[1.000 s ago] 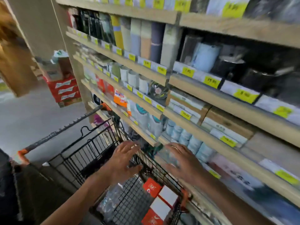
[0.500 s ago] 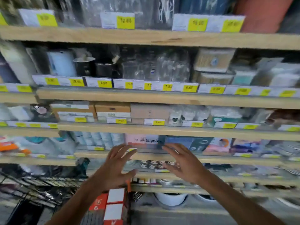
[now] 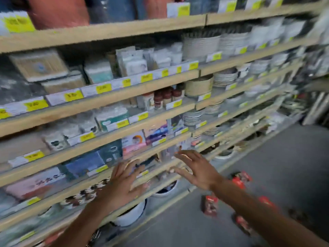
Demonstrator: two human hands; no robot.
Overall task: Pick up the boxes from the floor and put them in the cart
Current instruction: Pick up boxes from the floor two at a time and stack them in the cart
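Fingers [image 3: 183,154] spread, cart gone, boxes [image 3: 210,205] appeared

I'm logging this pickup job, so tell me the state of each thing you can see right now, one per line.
left hand: fingers spread, holding nothing, raised in front of the shelves.
right hand: fingers spread, holding nothing.
red boxes: several lying scattered on the floor, not yet picked up.
shelves: stocked, yellow price tags along the edges.
white bowl: sitting under the lowest shelf.
cart: not in view.
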